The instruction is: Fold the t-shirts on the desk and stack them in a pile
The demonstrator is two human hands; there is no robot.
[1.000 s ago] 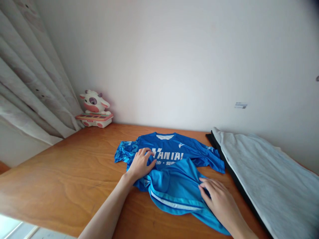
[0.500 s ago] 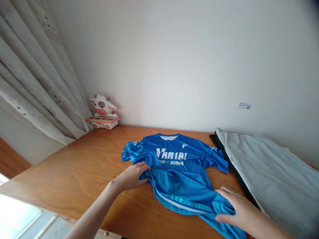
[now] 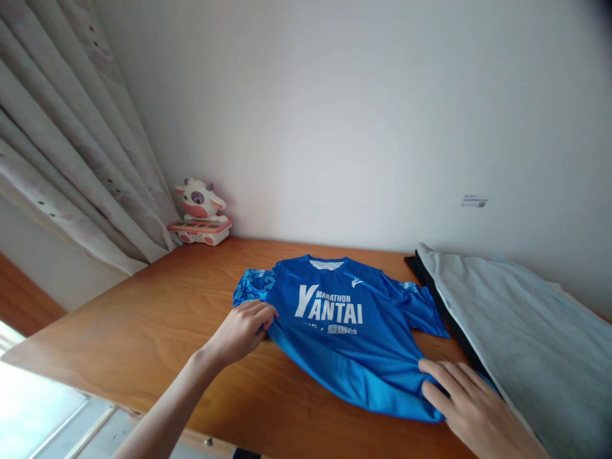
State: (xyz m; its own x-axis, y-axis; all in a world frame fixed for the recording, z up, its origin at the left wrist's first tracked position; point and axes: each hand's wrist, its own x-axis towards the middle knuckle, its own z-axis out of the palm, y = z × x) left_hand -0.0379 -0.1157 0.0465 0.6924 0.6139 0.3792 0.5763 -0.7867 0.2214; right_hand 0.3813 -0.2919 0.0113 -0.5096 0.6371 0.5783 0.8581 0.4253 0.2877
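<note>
One head view shows it all. A wooden surface [image 3: 157, 319] runs to a white wall [image 3: 358, 115], with pale curtains [image 3: 71, 146] hanging at the left and a toy cow [image 3: 199, 212] standing in the far corner beside them. A grey cloth [image 3: 516, 331] over something dark lies along the right side. A blue shirt [image 3: 349, 325] lies spread front-up in the middle of the surface, collar toward the wall, white lettering across the chest. The left hand [image 3: 243, 326] rests at the shirt's left edge just under the sleeve, fingers curled on the fabric. The right hand [image 3: 471, 405] lies flat, fingers apart, pressing the shirt's near right hem, close to the grey cloth.
</note>
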